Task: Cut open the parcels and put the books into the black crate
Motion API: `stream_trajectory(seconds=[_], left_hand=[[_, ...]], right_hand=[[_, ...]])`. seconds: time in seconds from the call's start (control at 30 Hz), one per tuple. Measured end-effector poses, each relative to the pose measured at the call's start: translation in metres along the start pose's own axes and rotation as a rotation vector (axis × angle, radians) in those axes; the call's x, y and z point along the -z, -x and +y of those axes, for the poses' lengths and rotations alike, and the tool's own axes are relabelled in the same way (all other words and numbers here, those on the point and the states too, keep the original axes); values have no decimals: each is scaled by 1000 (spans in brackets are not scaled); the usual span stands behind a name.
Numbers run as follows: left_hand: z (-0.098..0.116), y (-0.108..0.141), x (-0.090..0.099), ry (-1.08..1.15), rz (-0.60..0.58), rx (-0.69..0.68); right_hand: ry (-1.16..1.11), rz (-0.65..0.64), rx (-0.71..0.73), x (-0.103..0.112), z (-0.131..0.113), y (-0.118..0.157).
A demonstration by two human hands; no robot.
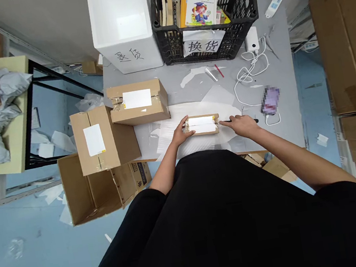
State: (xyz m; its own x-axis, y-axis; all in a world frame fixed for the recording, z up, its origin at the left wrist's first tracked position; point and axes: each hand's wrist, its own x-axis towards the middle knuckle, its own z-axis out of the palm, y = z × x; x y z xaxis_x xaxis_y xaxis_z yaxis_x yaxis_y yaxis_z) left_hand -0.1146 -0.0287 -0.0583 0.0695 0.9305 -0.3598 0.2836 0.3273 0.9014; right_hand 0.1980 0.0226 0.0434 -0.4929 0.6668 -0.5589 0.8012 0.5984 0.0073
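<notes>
Pinches the left end of a small carton in the left hand, with thumb along the near edge and fingers at the far corner. Grips a slim dark tool in the curled right hand, just right of the carton, with forefinger stretched toward its taped right end. Cannot tell whether the tool's tip touches the cardboard.

Has the carton lying flat, white label upward, over white packing sheet on a grey table, between both hands. Wears black.

Beyond the carton and to its left, a closed brown box with a white label; farther left, a taller labelled box; left of the carton and lower, an open box. Well beyond the carton, a white bin with handwriting on its front, and next to it a black crate of books. Just short of the crate, beyond the carton, a red strip. Right of the carton, past the right hand, a purple phone, blurred out, near a looping white cable. Far right of the carton, stacked large boxes.
</notes>
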Motion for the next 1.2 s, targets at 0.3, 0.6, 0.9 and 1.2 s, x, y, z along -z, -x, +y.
stream_trajectory(seconds=[0.3,0.6,0.9,1.2], left_hand=[[1,1,-1,-11,10,-7],[2,1,-1,-23,2,-12],[-4,-1,-2,-44,-10,-44],[-1,0,-2,-61,-17,-14]], right_hand=[[-80,70,-14,-28,12,13],[-504,311,-346,-115,-10,33],[-828,338,-577,-160,-30,-3],[-964,376,-675,-163,-47,-22]])
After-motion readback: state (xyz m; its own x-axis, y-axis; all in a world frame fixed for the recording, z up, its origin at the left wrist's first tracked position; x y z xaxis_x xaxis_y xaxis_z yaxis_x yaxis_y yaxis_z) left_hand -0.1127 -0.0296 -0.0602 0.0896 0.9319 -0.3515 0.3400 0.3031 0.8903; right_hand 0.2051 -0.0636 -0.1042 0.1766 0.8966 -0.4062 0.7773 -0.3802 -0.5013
